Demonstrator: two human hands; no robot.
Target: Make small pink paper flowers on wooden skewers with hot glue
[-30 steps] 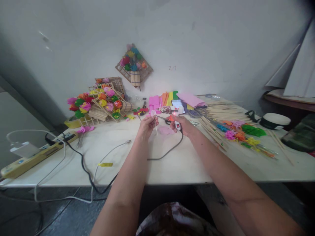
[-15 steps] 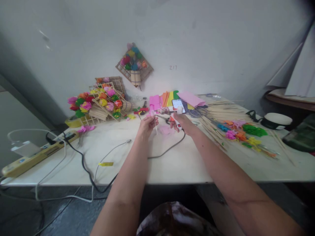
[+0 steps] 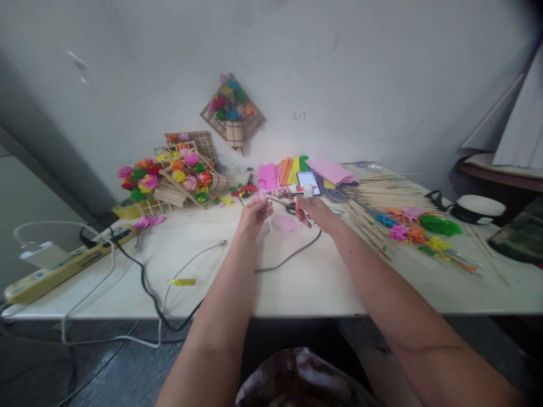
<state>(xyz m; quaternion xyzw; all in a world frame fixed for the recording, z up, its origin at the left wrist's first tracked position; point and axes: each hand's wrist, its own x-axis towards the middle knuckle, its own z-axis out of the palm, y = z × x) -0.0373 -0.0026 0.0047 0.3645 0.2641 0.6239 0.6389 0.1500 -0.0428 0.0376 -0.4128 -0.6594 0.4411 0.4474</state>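
My left hand (image 3: pixel 253 215) is closed in a pinch on a thin stick (image 3: pixel 270 225). Pale pink paper (image 3: pixel 263 194) shows at the stick's upper end, just above my fingertips. To the right, my right hand (image 3: pixel 313 211) is wrapped round a white and orange glue gun (image 3: pixel 309 190), much of it covered by my fingers. From its handle a dark cord (image 3: pixel 297 252) runs down and left across the table. Black-handled scissors (image 3: pixel 291 208) lie between my hands, and pieces of pink paper (image 3: pixel 287 224) rest on the tabletop nearer me.
Paper flowers on bamboo lattices (image 3: pixel 178 175) are heaped at the left. A power strip (image 3: pixel 76 263) with cables lies at the left edge. Behind my hands are a phone (image 3: pixel 307 182) and coloured paper sheets (image 3: pixel 331 170). Bamboo sticks (image 3: pixel 386 192) and loose paper flowers (image 3: pixel 418 226) lie right.
My right hand has turned slightly with the glue gun, so its handle and red switch are now more covered. The left hand holds nearly the same place with the stick.
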